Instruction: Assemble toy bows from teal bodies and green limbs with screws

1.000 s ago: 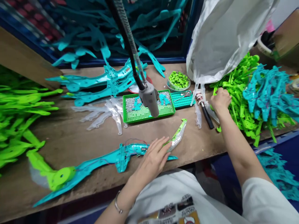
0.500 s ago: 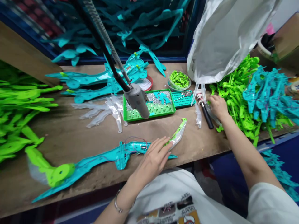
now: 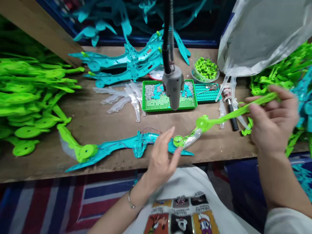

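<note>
My right hand (image 3: 274, 123) grips a long bright green plastic shell (image 3: 234, 113) with a round end, pinched between thumb and fingers. Its round end hangs over a green limb with a clear plastic insert (image 3: 192, 139), where thin wires show. My left hand (image 3: 162, 154), fingers apart, is beside this limb's round green end; whether it touches is unclear. Partly behind the left hand lies a turquoise plastic shell (image 3: 112, 148) with wires and a chip-like part, shaped like a toy bow. A green limb (image 3: 86, 152) is attached at its left end.
A green tray (image 3: 156, 107) holds screws and turquoise bits. A grey power screwdriver (image 3: 173, 87) hangs over it. Nearby are a tub of green pieces (image 3: 206, 70), clear strips (image 3: 133, 102), and a black-handled tool (image 3: 233, 120). Green shells (image 3: 36, 94) pile up left and right.
My right hand has come back from the right-hand pile with a long green shell in it. My left hand has lifted off the clear-and-green limb and spread its fingers. The view has shifted.
</note>
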Available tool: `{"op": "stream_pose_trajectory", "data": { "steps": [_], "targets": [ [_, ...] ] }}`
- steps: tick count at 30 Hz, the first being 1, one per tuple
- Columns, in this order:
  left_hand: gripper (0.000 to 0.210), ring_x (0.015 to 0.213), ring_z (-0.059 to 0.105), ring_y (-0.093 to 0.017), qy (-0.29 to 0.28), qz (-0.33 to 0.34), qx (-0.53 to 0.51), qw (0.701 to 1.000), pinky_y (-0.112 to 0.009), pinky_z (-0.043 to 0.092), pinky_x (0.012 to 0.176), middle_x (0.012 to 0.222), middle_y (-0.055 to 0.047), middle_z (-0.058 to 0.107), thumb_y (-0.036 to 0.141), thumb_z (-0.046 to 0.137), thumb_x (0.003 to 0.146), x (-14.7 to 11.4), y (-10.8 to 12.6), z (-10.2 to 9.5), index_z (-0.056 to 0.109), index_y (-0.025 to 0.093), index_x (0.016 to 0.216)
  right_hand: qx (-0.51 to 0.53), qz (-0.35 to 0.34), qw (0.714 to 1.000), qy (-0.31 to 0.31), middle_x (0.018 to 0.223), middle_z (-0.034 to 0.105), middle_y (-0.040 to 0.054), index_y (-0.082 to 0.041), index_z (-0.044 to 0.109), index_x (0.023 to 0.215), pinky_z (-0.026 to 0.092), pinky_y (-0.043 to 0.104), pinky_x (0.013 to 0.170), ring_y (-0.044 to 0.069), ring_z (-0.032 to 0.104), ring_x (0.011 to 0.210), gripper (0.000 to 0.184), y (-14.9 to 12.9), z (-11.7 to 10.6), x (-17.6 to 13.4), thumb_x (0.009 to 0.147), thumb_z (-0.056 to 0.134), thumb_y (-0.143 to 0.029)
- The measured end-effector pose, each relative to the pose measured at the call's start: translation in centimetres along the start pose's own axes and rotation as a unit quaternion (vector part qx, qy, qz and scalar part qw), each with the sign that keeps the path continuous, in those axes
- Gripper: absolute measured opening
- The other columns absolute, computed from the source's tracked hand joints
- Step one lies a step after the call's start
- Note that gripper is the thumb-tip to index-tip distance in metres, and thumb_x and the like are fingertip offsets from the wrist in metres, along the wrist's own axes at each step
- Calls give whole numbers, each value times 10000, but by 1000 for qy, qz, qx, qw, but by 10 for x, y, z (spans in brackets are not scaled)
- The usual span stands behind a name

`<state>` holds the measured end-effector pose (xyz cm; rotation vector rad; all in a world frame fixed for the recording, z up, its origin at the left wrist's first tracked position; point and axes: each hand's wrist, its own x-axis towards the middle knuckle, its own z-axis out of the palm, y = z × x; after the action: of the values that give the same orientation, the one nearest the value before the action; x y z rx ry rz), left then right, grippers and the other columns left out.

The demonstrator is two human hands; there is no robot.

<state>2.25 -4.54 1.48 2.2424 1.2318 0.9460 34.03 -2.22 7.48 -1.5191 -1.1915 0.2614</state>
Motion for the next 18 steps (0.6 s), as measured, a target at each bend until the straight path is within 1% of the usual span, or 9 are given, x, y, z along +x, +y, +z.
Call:
{"op": "stream_pose_trajectory", "data": {
  "steps": [1,3,5,6,7,9,13,15,18],
  "targets": [
    [727,1419,483,-321,-28,9,1,1000,-536,464,1152,1532,-164,489,411,570,988,0,8,5,222,229,1600,62,90,993,-54,1133,712,76,-323,514,1317,644,390,745,238,744,936,515,-4,8,-13,857,731,-398],
    [821,1439,446,-353,-90,25,17,996,-554,453,1154,1574,-187,421,462,593,967,0,18,18,160,207,1616,160,241,947,-140,1032,743,57,-302,551,1227,650,353,689,232,754,895,445,2,24,-34,845,741,-425],
    [668,1349,529,-334,-126,34,34,991,-521,494,1105,1484,-179,505,348,556,995,0,21,32,268,204,1581,198,333,906,-168,1019,753,51,-278,575,1169,651,330,664,216,754,855,440,21,37,-44,815,760,-463],
    [571,1281,574,-313,-131,36,39,990,-493,517,1072,1410,-169,557,276,529,1004,1,19,37,346,201,1540,202,357,896,-170,1016,755,52,-258,599,1144,650,319,663,204,749,837,447,32,41,-45,793,778,-468],
    [496,1219,603,-293,-130,38,41,990,-469,532,1044,1340,-158,591,228,511,1006,1,17,42,413,194,1491,197,369,893,-167,1005,755,53,-235,630,1115,646,299,659,188,741,815,446,44,44,-43,770,799,-462],
    [422,1148,617,-276,-120,40,43,991,-443,549,1003,1254,-150,611,238,525,1007,3,10,48,482,179,1423,171,375,895,-170,933,750,46,-189,695,1055,629,248,635,149,713,751,418,66,49,-37,736,834,-421],
    [460,1100,610,-284,-100,37,72,992,-446,565,943,1185,-149,610,336,556,1005,6,0,56,482,168,1426,97,378,901,-189,802,733,36,-139,744,1017,598,209,563,104,653,622,323,88,63,-25,759,831,-312],
    [446,1115,600,-288,-90,34,96,991,-489,542,1000,1174,-146,604,333,553,1005,6,-3,62,498,166,1415,67,374,902,-203,835,751,47,-130,750,989,609,218,581,99,656,615,251,91,71,-22,784,810,-261],
    [417,1161,584,-282,-89,24,114,989,-555,434,1145,1158,-131,594,324,545,1008,3,-9,69,529,169,1395,45,362,905,-220,865,767,47,-130,767,947,621,215,658,96,675,662,188,94,78,-20,788,807,-222]
  ]
}}
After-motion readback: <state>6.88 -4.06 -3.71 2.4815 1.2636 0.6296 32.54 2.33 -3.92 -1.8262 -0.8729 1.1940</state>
